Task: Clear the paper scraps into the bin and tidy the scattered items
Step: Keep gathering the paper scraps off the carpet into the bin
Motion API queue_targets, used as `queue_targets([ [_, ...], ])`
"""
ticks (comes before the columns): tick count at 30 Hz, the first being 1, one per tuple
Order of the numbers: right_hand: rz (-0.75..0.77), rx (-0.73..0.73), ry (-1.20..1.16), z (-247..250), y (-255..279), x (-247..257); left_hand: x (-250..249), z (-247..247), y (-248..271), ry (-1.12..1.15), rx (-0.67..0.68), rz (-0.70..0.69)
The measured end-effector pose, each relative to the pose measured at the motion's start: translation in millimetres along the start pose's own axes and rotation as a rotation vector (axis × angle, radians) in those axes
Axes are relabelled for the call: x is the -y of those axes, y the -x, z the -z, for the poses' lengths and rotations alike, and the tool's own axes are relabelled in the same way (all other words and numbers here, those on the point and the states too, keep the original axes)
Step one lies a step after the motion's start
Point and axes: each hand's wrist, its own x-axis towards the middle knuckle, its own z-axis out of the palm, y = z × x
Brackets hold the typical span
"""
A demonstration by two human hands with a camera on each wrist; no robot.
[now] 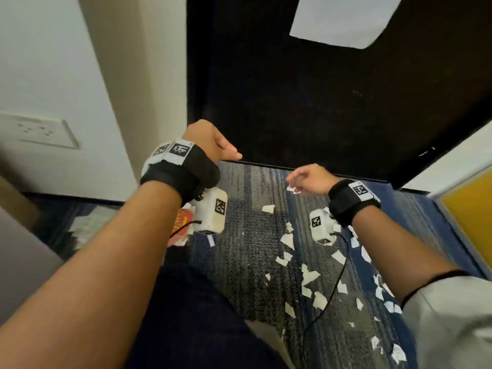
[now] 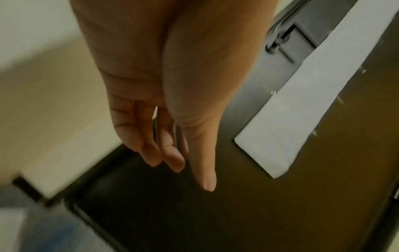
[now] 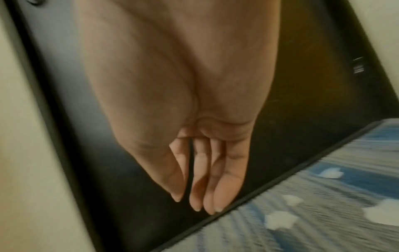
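Looking down from the head view, I record both hands raised in front of a dark door with a white sheet stuck to it. My left hand is up near the door's lower left edge; its fingers are curled and the thumb is extended. In the left wrist view a thin, pale, flat piece stands edge-on between those fingers; I cannot tell what it is, or how firmly it is gripped. My right hand is lower and to the right, well apart from the left. In the head view a small white scrap shows at its fingertips; in the right wrist view the fingers lie straight and close together, with no scrap visible, so I cannot tell whether that hand holds it. Paper scraps lie scattered over the striped blue-grey carpet, mostly near and to the right below my right forearm. A red and yellow packet lies on the carpet below my left wrist. An outlet plate is on the left wall. No bin appears in any view.
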Motion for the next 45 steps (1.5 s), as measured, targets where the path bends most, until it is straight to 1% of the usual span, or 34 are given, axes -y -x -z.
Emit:
queue_targets([
  [2, -0.157, 0.083, 0.066, -3, 4, -73, -18, -59, -22, 0.071, 0.068, -0.014],
  [4, -0.356, 0.166, 0.024, -13, 12, -152, -35, -127, -44, 0.091, 0.165, -0.016],
  [5, -0.431, 0.177, -0.008, -21, 16, -184, -41, -155, -49, 0.096, 0.204, -0.018],
  [6, -0.472, 0.173, -0.037, -28, 19, -212, -44, -184, -57, 0.089, 0.227, -0.015],
  [7, -0.481, 0.141, -0.066, -33, 20, -241, -48, -216, -65, 0.078, 0.226, -0.011],
  [8, -0.454, 0.089, -0.051, -39, 20, -256, -46, -241, -71, 0.066, 0.205, 0.010],
  [10, -0.381, -0.033, 0.072, -47, 16, -280, -37, -289, -83, 0.074, 0.200, 0.095],
  [11, -0.364, -0.060, 0.131, -50, 13, -287, -32, -311, -86, 0.074, 0.223, 0.151],
  [12, -0.349, -0.061, 0.194, -52, 9, -287, -24, -330, -90, 0.060, 0.256, 0.207],
  [14, -0.276, 0.009, 0.296, -60, -3, -282, -8, -359, -96, -0.013, 0.275, 0.282],
  [15, -0.230, 0.062, 0.332, -64, -10, -275, 0, -367, -98, -0.058, 0.259, 0.306],
  [17, -0.205, 0.154, 0.419, -73, -25, -263, 15, -374, -105, -0.131, 0.184, 0.338],
  [19, -0.208, 0.190, 0.529, -79, -32, -250, 30, -375, -113, -0.206, 0.135, 0.364],
  [21, -0.152, 0.119, 0.614, -82, -35, -245, 46, -374, -119, -0.262, 0.128, 0.353],
  [23, -0.061, 0.018, 0.666, -85, -32, -247, 59, -379, -123, -0.322, 0.163, 0.306],
  [24, -0.020, -0.010, 0.678, -86, -29, -248, 63, -382, -124, -0.360, 0.187, 0.282],
  [26, 0.033, -0.026, 0.667, -85, -24, -252, 66, -390, -120, -0.424, 0.238, 0.263],
  [28, 0.039, -0.043, 0.597, -78, -23, -257, 60, -398, -116, -0.433, 0.287, 0.258],
  [30, 0.007, -0.110, 0.394, -66, -23, -269, 50, -409, -113, -0.430, 0.352, 0.225],
  [33, -0.067, -0.232, -0.022, -47, -6, -292, 38, -428, -103, -0.434, 0.449, 0.117],
  [34, -0.095, -0.258, -0.118, -42, 3, -302, 34, -432, -97, -0.459, 0.471, 0.075],
  [35, -0.109, -0.250, -0.168, -35, 14, -308, 30, -435, -91, -0.477, 0.489, 0.041],
  [37, -0.119, -0.159, -0.163, -26, 35, -324, 21, -440, -82, -0.454, 0.514, -0.034],
  [38, -0.138, -0.150, -0.166, -24, 44, -338, 16, -446, -78, -0.415, 0.548, -0.069],
  [39, -0.173, -0.202, -0.193, -19, 54, -349, 9, -451, -75, -0.371, 0.591, -0.100],
  [41, -0.284, -0.426, -0.209, -5, 68, -375, -5, -460, -69, -0.324, 0.676, -0.155],
  [42, -0.338, -0.522, -0.164, 5, 71, -391, -10, -463, -67, -0.332, 0.710, -0.174],
  [43, -0.392, -0.569, -0.087, 15, 75, -407, -13, -465, -66, -0.361, 0.741, -0.182],
  [45, -0.561, -0.546, 0.057, 39, 72, -442, -15, -466, -68, -0.437, 0.794, -0.176],
])
